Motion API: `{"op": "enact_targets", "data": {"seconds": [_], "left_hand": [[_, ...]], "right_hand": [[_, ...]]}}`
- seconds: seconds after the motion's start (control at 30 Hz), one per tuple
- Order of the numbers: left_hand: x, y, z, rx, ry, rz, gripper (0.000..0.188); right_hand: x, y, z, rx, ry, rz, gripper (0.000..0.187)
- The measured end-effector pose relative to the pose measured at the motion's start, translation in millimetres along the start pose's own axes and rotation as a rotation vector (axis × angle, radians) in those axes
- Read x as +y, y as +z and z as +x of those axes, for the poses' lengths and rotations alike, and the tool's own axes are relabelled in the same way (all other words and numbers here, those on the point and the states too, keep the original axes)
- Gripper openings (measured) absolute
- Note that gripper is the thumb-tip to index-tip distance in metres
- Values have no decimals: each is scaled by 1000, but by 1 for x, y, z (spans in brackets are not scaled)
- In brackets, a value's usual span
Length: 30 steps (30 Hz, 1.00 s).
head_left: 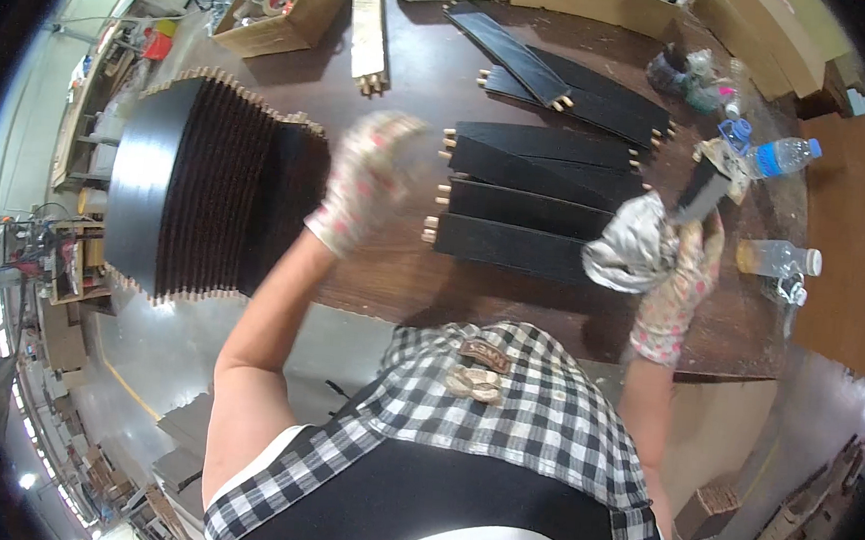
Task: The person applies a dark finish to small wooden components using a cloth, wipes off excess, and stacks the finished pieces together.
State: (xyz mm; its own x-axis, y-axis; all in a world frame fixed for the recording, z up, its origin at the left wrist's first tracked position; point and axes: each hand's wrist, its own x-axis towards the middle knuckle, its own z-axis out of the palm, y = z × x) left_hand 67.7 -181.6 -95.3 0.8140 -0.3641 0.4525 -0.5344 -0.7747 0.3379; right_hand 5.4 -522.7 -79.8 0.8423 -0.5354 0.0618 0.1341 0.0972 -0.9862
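Note:
My left hand (371, 170), in a white glove with pink dots, is raised over the table between the black stack and a row of black boards. Motion smears its fingers, so its grip is unclear. My right hand (688, 278), gloved alike, is closed on a crumpled pale grey cloth (630, 246) over the right ends of the row. A grey flat piece (704, 192) lies just beyond its fingers; whether they touch it I cannot tell. The row's nearest black board (514, 246) has wooden dowels at its left end. A tall stack of curved black boards (182, 187) stands at left.
More black boards (590, 100) lie crossed at the far side, near a pale wooden piece (367, 35). An open cardboard box (285, 9) sits at the far left. Along the right edge are a water bottle (783, 157), a bottle with yellowish liquid (774, 259) and small containers.

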Motion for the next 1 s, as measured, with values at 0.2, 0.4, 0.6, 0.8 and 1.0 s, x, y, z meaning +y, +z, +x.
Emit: {"op": "enact_targets", "data": {"seconds": [0.2, 0.4, 0.6, 0.8, 1.0], "left_hand": [[141, 64, -11, -400, -465, -1677, 85], [140, 66, -12, -249, -644, -1682, 40], [136, 62, -13, -177, -458, -967, 30], [142, 46, -9, -291, -375, -908, 41], [143, 60, -20, -284, -442, -1238, 55]], "right_hand": [[-3, 45, -22, -202, -10, 56, 48], [0, 27, -23, -298, -240, -269, 48], [-20, 17, -25, -378, -60, 277, 39], [27, 34, -54, -322, -374, -393, 43], [39, 33, -42, -159, -184, -271, 42]]}}
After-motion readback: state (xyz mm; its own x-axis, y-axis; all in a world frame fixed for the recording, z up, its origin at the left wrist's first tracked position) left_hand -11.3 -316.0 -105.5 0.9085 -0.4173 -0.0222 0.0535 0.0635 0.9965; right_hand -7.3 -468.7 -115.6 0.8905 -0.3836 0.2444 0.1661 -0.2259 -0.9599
